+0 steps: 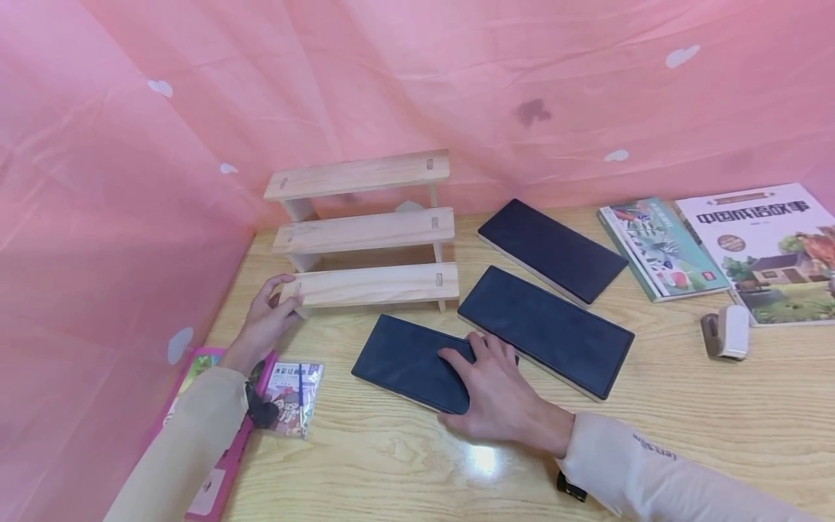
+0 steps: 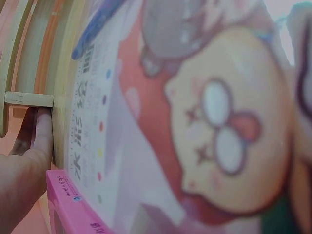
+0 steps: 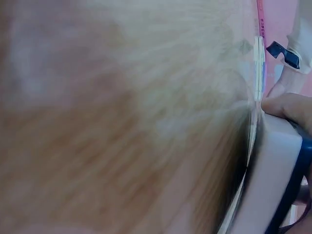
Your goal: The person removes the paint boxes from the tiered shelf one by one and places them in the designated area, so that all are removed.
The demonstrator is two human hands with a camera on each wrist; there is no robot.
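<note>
A three-tier pale wooden stand [image 1: 368, 285] stands at the back left of the table. At the left end of its lowest step, my left hand [image 1: 266, 319] grips the corner, thumb in front and fingers behind. The left wrist view shows those fingers [image 2: 43, 129] against the step's end. My right hand [image 1: 499, 391] spans the right part of a flat rectangular board [image 1: 411, 362] with a dark top and pale sides. Its thumb [image 3: 285, 105] lies along the board's near edge and its fingers reach over the top. Two similar boards lie behind: a middle board [image 1: 548, 330] and a far board [image 1: 554, 250].
A pink case [image 1: 215, 500] and a bagged booklet [image 1: 282, 417] with a blue pen or brush lie under and beside the left forearm. Two books, a green one [image 1: 675, 250] and a white one [image 1: 776, 254], lie at the right, with a white stapler-like item [image 1: 732, 332] nearer.
</note>
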